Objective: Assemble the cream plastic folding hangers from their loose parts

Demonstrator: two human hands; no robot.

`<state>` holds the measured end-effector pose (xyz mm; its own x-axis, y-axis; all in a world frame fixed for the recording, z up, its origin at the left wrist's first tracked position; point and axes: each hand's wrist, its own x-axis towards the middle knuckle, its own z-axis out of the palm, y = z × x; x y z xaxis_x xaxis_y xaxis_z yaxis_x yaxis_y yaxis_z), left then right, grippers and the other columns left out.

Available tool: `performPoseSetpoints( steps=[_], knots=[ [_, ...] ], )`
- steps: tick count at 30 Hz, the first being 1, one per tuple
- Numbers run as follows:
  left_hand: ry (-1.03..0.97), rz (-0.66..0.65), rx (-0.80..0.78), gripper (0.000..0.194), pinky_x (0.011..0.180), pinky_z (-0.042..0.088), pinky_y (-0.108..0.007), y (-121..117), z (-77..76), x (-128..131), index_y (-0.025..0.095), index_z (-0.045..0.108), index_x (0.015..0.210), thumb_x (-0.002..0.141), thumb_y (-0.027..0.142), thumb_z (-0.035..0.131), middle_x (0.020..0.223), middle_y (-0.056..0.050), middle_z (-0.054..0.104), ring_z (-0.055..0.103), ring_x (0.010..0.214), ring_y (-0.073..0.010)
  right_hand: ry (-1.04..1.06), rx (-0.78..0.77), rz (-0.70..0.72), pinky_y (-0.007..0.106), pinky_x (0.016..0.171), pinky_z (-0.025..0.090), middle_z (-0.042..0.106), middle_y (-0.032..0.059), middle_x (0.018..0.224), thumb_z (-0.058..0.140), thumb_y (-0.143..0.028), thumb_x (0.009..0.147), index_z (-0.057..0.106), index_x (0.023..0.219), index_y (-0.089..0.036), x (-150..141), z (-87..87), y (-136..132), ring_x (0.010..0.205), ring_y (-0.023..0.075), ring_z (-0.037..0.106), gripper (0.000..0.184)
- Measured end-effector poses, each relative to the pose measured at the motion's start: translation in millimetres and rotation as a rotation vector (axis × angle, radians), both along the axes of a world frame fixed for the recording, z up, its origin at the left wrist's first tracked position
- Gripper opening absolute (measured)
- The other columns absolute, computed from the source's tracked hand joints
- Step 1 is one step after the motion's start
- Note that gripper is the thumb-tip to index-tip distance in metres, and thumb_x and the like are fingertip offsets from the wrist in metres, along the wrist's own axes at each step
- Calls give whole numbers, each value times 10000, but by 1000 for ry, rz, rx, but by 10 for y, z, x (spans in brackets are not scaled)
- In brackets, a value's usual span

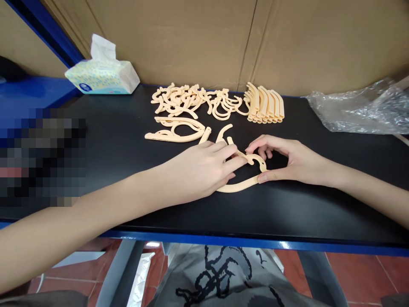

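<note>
In front of me on the black tabletop lies a cream plastic folding clothes hanger (240, 186), with a curved arm and a small hook (258, 159). My left hand (212, 166) reaches over it from the left, fingers bent and closed around its upper part; the palm hides much of the piece. From the right, my right hand (289, 160) spans the hook end, thumb pressed on the arm's tip and fingertips touching the other side. Just beyond my left hand, more loose cream parts (225, 131) stick out, and folded hanger pieces (179, 130) lie to the upper left.
Behind are a heap of cream hooks (182, 98) and neatly stacked curved arms (265, 104). A tissue pack (102, 76) stands at the back left. Crumpled clear plastic (361, 106) lies at the back right. A brown cardboard wall (198, 42) closes the rear.
</note>
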<state>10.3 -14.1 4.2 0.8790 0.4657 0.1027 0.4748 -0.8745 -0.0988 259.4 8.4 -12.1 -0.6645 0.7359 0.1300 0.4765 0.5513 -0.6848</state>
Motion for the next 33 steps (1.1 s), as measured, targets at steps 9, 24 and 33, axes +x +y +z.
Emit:
performPoseSetpoints(
  steps=[9,24,33],
  knots=[
    [-55,1,-101,465,874,435,-354,2,40,-27,164,445,1380,992,420,453,1254,-112,578,599,1017,-237,44,-92,41,292,687,424,614,16,996,803,-424,703,647,1069,-259,16,27,40,781,141,531,432],
    [-48,-60,-81,348,853,426,-336,57,48,-59,137,570,993,953,478,509,1119,-112,600,564,1000,-239,366,-278,-189,323,700,530,676,46,1009,795,-382,721,685,974,-221,49,-66,109,772,153,608,319],
    [-52,-74,-77,268,833,408,-339,72,45,-45,150,574,957,973,407,500,1103,-94,598,566,988,-224,412,-155,-279,332,714,547,693,44,945,731,-368,782,673,867,-212,14,-84,107,793,183,654,186]
  ],
)
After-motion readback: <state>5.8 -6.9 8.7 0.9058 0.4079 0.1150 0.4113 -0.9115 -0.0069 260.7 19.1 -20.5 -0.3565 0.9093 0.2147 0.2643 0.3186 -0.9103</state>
